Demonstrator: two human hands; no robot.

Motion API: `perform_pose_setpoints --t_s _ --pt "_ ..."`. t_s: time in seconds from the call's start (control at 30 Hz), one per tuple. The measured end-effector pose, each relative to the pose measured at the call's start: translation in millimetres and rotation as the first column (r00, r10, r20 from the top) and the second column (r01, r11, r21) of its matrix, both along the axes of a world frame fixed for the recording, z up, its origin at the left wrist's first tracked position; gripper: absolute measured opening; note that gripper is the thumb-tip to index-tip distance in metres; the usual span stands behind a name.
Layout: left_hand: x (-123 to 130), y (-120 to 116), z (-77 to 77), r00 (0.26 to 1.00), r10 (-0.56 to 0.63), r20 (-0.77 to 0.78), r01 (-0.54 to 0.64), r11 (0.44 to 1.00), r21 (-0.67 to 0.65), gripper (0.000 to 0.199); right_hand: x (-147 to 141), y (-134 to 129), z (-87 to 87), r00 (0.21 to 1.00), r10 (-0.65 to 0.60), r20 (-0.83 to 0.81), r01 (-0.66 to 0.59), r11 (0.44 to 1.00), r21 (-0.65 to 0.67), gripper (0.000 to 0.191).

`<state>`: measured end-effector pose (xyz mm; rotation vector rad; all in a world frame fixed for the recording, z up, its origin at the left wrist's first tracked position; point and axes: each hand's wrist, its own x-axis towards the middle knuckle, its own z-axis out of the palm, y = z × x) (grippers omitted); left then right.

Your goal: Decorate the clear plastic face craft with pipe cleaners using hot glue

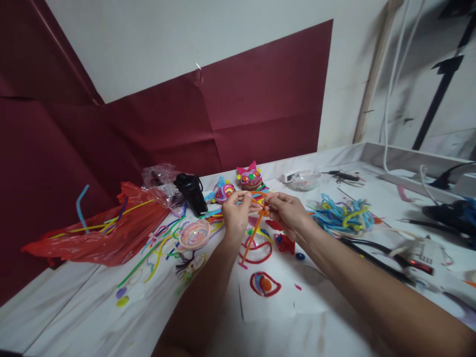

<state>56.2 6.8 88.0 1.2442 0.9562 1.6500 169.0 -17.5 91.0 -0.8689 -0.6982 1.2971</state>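
Observation:
An orange pipe cleaner (254, 235) is held between my two hands over the white paper. My left hand (237, 210) is closed on its upper part, fingers pointing to the right. Against it, my right hand (284, 208) pinches the same pipe cleaner where it bends, and one long end hangs down toward the sheet. Below lies the paper (267, 310) with a red-edged eye shape (265, 284) holding an orange button-like centre. A red and pink curved outline (256, 253) is just above it, partly crossed by the orange strand. Beside it sits a red piece (285, 243).
Two colourful animal faces (251, 177) stand behind my hands. At left are a red plastic bag (130, 233) with pipe cleaners, a black bottle-like object (191, 193) and a coiled pastel bowl (194, 234). On the right are a blue pipe-cleaner bundle (344, 214), black cables and a power strip (424, 253).

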Motion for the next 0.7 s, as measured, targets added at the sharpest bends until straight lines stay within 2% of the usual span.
perform_pose_setpoints --t_s 0.33,0.57,0.7 --pt "-0.4 -2.1 2.1 1.0 -0.002 -0.02 0.002 1.0 -0.003 0.019 2.1 -0.3 -3.7 0.999 0.04 0.005 -0.041 0.999 0.03 0.01" --pt "-0.1 -3.2 2.7 1.0 -0.012 -0.001 0.012 1.0 -0.015 0.019 4.3 -0.8 -5.5 1.0 0.022 -0.002 -0.022 1.0 0.0 0.014" --pt "-0.3 -3.0 1.9 1.0 -0.013 -0.005 0.013 1.0 -0.003 0.016 5.1 1.1 -8.7 1.0 0.017 -0.005 -0.016 1.0 0.024 0.019"
